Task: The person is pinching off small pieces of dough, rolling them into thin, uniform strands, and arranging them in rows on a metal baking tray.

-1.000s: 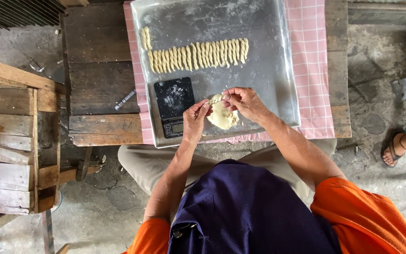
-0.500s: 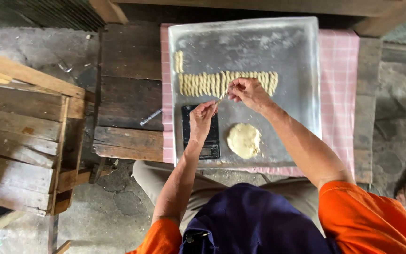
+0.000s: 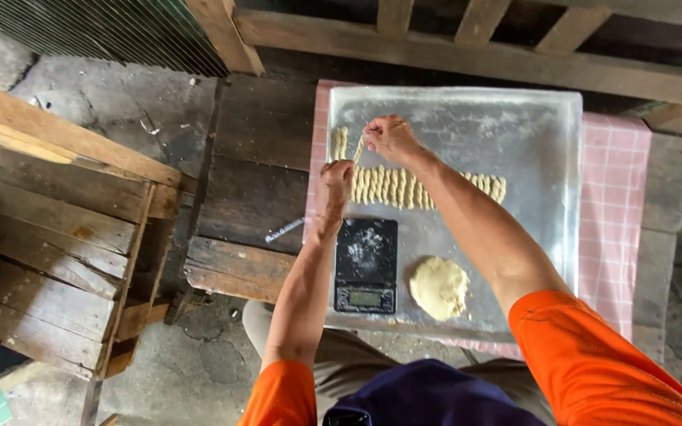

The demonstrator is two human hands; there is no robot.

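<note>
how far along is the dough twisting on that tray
Done: a row of twisted dough sticks lies across the metal tray, with one more piece starting a second row. In hand: the right hand and left hand hold a thin strip at the tray's left end. Left: a flat lump of dough beside the black scale, and much of the tray is bare.

Counts: 1 metal baking tray (image 3: 530, 118). 1 pink checked cloth (image 3: 613, 205) under it. 1 small black digital scale (image 3: 365, 264) on the tray. 1 flat round dough lump (image 3: 439, 286). 1 row of twisted dough sticks (image 3: 392, 185), roughly 20 plus, part hidden by the arm so exact number unclear; 1 more stick (image 3: 340, 142) set apart above the row's left end. 2 hands: left hand (image 3: 335, 180), right hand (image 3: 388, 136). 1 wooden crate (image 3: 57, 237) on the left.
</note>
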